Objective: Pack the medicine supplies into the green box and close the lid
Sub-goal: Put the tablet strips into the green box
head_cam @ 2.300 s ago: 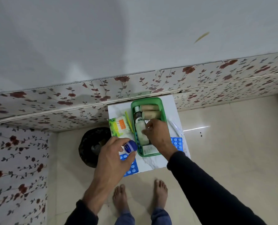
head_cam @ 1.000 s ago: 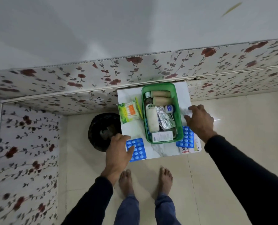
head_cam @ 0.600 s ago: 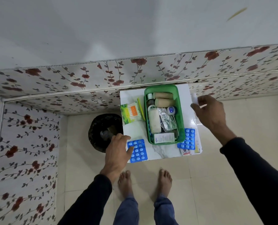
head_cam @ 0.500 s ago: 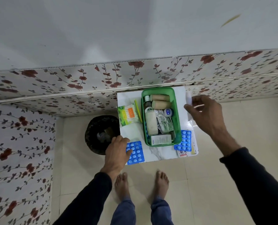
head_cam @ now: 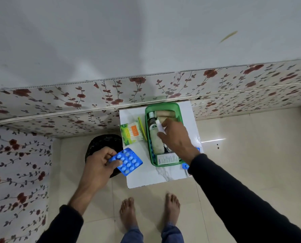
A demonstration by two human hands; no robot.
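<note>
The open green box [head_cam: 163, 107] sits on a small white table [head_cam: 163, 178] and holds a dark bottle [head_cam: 152, 121], two beige rolls [head_cam: 164, 113], a pale tube and a white carton [head_cam: 167, 158]. My right hand [head_cam: 176, 137] is over the box, gripping a slim white item [head_cam: 159, 125]. My left hand [head_cam: 100, 163] holds a blue blister pack [head_cam: 128, 162] lifted at the table's left front corner. Another blue blister pack [head_cam: 185, 166] peeks out from under my right forearm. I see no lid.
A green pack of cotton buds [head_cam: 131, 133] and a yellow-green stick [head_cam: 141, 128] lie on the table left of the box. A black bin [head_cam: 102, 142] stands on the floor to the left. A flowered wall runs behind. My bare feet [head_cam: 149, 213] are below the table.
My right hand picked a white item from the table's right side and carried it over the box. My left hand lifted the blue blister pack off the table.
</note>
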